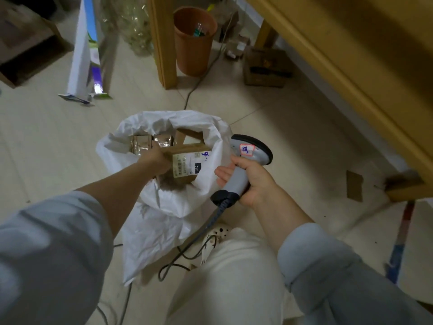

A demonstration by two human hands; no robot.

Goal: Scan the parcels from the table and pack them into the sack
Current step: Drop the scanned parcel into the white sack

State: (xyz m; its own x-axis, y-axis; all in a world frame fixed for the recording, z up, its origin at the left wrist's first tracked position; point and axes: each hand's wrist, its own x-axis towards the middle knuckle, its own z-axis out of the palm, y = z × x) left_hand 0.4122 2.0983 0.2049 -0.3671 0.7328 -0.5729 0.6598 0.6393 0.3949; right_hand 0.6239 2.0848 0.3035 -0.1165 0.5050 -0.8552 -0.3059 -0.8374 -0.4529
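Gripping a brown cardboard parcel (187,164) with the left hand (155,160) inside the open white plastic sack (164,207) on the floor, its label reading "032". Right hand (253,181) clenched around the grey handheld barcode scanner (243,165), its sticker marked "110".

Three parcels (187,165), one sack (164,207)
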